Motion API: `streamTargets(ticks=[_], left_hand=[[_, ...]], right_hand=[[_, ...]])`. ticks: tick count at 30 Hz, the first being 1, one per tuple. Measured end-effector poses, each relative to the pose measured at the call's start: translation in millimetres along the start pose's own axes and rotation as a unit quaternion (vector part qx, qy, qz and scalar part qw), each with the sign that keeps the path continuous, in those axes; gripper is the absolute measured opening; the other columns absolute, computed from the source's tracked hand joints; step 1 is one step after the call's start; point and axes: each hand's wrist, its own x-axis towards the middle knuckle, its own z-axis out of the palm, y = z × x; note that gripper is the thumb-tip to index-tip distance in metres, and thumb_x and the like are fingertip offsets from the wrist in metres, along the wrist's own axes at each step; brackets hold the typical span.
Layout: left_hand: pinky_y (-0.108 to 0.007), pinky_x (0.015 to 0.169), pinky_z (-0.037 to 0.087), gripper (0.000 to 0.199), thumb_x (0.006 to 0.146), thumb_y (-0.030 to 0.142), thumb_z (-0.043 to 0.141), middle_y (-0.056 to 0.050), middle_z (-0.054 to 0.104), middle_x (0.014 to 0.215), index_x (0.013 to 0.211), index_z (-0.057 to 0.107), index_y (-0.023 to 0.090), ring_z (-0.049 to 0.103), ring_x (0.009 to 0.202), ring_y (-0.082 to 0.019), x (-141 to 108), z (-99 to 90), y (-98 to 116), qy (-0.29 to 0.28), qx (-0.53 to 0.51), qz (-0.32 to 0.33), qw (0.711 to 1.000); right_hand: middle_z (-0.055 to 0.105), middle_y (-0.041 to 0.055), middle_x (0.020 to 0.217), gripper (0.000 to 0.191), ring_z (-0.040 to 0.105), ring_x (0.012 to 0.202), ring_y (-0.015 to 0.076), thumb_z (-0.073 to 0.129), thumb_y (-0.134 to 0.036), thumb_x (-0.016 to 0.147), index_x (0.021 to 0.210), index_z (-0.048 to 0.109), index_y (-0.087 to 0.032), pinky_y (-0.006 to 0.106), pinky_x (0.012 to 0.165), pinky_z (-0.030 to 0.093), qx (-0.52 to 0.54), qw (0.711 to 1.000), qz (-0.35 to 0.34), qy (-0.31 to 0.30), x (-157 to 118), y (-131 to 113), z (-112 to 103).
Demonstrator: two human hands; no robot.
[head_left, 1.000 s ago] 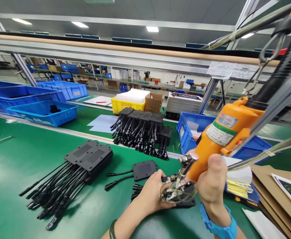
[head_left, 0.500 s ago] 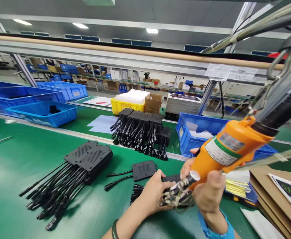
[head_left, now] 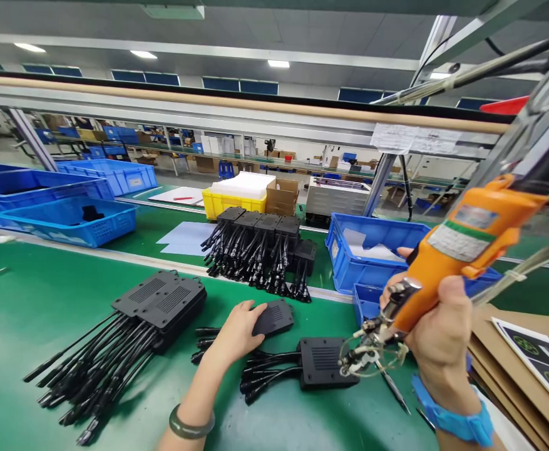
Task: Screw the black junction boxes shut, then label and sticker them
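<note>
On my head feed, the orange driver [head_left: 446,266] slanted across the right of the frame, its long axis running from upper right to lower left, tip end downward. My right hand [head_left: 443,332] was wrapped around its body. Its tip hung at the right end of the nearer black box [head_left: 323,362], lower centre; I couldn't tell whether they touched. That box's cables pointed left. My left hand [head_left: 236,335] had thumb and fingers apart over the farther black box [head_left: 275,318], mid-frame; whether it gripped, I couldn't tell. Stacked boxes [head_left: 161,299] sat at left.
</note>
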Motion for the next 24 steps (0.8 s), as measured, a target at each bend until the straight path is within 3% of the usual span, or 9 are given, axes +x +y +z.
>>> streamTargets(ticks=[3,7,10,13,18,24], left_hand=[[-0.046,0.113,0.032,0.062,0.077,0.026,0.077,-0.014,0.047,0.144,0.135,0.056,0.023,0.04,0.135,-0.033,-4,9.1,25,-0.02,-0.015,0.047,0.999],[-0.046,0.113,0.033,0.081,0.066,0.051,0.085,-0.015,0.038,0.151,0.138,0.054,0.031,0.037,0.139,-0.035,-10,31.3,58,-0.132,-0.085,0.131,0.979],[-0.047,0.108,0.039,0.082,0.063,0.047,0.088,-0.016,0.044,0.144,0.137,0.055,0.032,0.047,0.131,-0.038,-13,46.6,68,-0.155,-0.089,0.128,0.976],[-0.041,0.098,0.048,0.074,0.064,0.041,0.087,-0.011,0.053,0.127,0.132,0.06,0.032,0.062,0.109,-0.032,-13,52.9,71,-0.147,-0.092,0.122,0.977],[-0.038,0.09,0.052,0.07,0.064,0.038,0.087,-0.007,0.054,0.115,0.129,0.062,0.031,0.064,0.097,-0.028,-12,52.0,71,-0.138,-0.09,0.127,0.978],[-0.04,0.093,0.05,0.072,0.064,0.038,0.087,-0.009,0.053,0.118,0.131,0.06,0.032,0.063,0.102,-0.03,-14,51.7,71,-0.146,-0.083,0.12,0.978]], right_hand=[[0.061,0.0037,0.065,0.045,0.052,0.043,0.0192,0.05,-0.061,0.085,0.097,0.068,-0.022,0.033,0.033,0.041,0.02,0.997,0.065,0.024,-8,19,-8],[0.059,0.0026,0.057,0.042,0.054,0.043,0.0197,0.055,-0.062,0.082,0.082,0.067,-0.022,0.031,0.032,0.042,-0.007,0.999,0.043,0.028,-18,31,-12],[0.06,0.0031,0.056,0.042,0.055,0.042,0.0206,0.058,-0.063,0.079,0.082,0.068,-0.022,0.03,0.03,0.04,-0.018,0.999,0.03,0.022,-23,31,-10],[0.06,0.0038,0.054,0.043,0.053,0.04,0.0206,0.057,-0.064,0.079,0.077,0.067,-0.022,0.029,0.027,0.036,-0.02,0.999,0.026,0.004,-28,31,-10],[0.053,0.0021,0.047,0.048,0.046,0.033,0.0165,0.053,-0.065,0.081,0.067,0.062,-0.021,0.028,0.027,0.033,-0.012,1.0,0.01,-0.012,-39,34,-12],[0.058,0.0027,0.058,0.043,0.047,0.037,0.0153,0.053,-0.057,0.081,0.093,0.066,-0.017,0.026,0.028,0.034,0.027,0.999,0.008,-0.022,-34,20,-15]])
